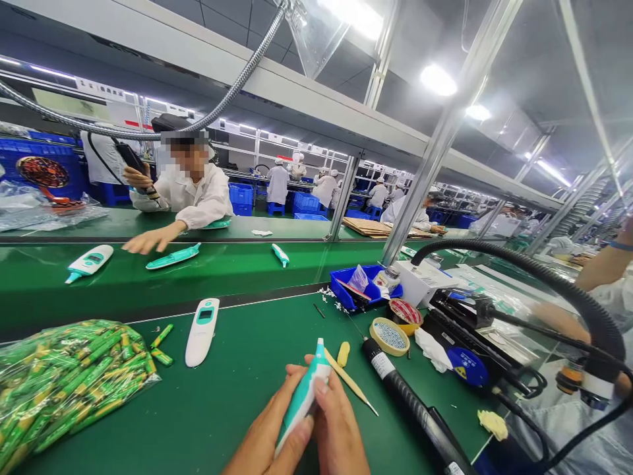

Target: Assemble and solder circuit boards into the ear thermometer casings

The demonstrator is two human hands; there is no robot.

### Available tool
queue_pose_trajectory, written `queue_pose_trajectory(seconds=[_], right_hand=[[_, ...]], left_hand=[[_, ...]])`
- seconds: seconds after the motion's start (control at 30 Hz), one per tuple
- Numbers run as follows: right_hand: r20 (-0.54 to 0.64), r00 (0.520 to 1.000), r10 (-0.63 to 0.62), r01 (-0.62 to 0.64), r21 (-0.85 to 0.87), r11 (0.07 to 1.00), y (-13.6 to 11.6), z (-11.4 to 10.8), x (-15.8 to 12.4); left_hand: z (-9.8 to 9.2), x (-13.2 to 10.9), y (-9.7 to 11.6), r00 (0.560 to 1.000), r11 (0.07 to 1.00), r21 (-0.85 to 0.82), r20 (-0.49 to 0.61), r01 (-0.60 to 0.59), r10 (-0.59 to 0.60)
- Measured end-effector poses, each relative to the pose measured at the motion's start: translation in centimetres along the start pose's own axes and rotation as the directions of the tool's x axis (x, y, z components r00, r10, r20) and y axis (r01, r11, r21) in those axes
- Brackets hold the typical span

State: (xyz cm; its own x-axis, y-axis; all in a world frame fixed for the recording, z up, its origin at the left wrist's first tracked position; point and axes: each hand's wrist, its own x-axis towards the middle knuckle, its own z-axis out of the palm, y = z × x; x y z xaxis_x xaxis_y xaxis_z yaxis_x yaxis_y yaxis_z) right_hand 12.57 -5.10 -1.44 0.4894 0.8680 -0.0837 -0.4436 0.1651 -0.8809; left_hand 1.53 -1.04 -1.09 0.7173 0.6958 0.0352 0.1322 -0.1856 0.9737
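Between my two hands, at the bottom middle of the head view, is a white and teal handheld thermometer (302,396), its narrow tip pointing away from me. My left hand (270,429) wraps its left side with the thumb along the body. From the right, my right hand (340,425) closes on it, thumb pressed near the upper part. Another white thermometer (202,333) with a small display lies on the green bench to the left. Just beyond my right hand are a wooden pointed stick (353,386) and a small yellow finger cot-like piece (343,354).
A bag of green battery-like packs (74,376) sits at left. Right are an electric screwdriver (395,379), a dish of screws (390,334) and a blue bin (341,277). On the belt (237,264) lie several thermometer pieces; a co-worker's hand (155,239) reaches over it.
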Motion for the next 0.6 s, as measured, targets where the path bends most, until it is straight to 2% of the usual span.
queue_pose_trajectory(seconds=[0.07, 0.13, 0.27, 0.37, 0.47, 0.57, 0.6], right_hand=[[-0.016, 0.999, 0.034, -0.033, 0.077, 0.996, -0.1, -0.1, -0.2], [-0.025, 0.998, 0.056, -0.051, 0.158, 0.986, -0.1, -0.2, -0.3], [0.003, 0.997, 0.074, -0.073, 0.225, 0.972, -0.2, -0.2, -0.6], [0.144, 0.988, 0.052, -0.087, 0.249, 0.965, -0.5, 0.0, -0.8], [0.213, 0.976, 0.055, -0.118, 0.293, 0.949, -0.9, 0.4, -1.1], [0.181, 0.977, 0.111, -0.169, 0.343, 0.924, -1.2, 0.9, -1.4], [0.175, 0.976, 0.131, -0.186, 0.35, 0.918, -1.2, 1.0, -1.6]], left_hand=[[0.0, 0.0, 0.7, 0.986, 0.965, -0.202, 0.067, 0.165, -0.154], [0.1, 0.1, 1.4, 0.96, 0.885, -0.372, 0.117, 0.279, -0.253], [0.8, 0.5, 1.9, 0.925, 0.69, -0.628, 0.143, 0.36, -0.352], [1.2, 0.8, 1.9, 0.883, 0.506, -0.764, 0.175, 0.401, -0.436], [1.1, 0.9, 2.4, 0.847, 0.277, -0.85, 0.305, 0.448, -0.436], [1.1, 1.0, 2.8, 0.836, -0.071, -0.918, 0.385, 0.39, -0.392], [1.2, 1.0, 2.9, 0.832, -0.159, -0.916, 0.402, 0.369, -0.382]])
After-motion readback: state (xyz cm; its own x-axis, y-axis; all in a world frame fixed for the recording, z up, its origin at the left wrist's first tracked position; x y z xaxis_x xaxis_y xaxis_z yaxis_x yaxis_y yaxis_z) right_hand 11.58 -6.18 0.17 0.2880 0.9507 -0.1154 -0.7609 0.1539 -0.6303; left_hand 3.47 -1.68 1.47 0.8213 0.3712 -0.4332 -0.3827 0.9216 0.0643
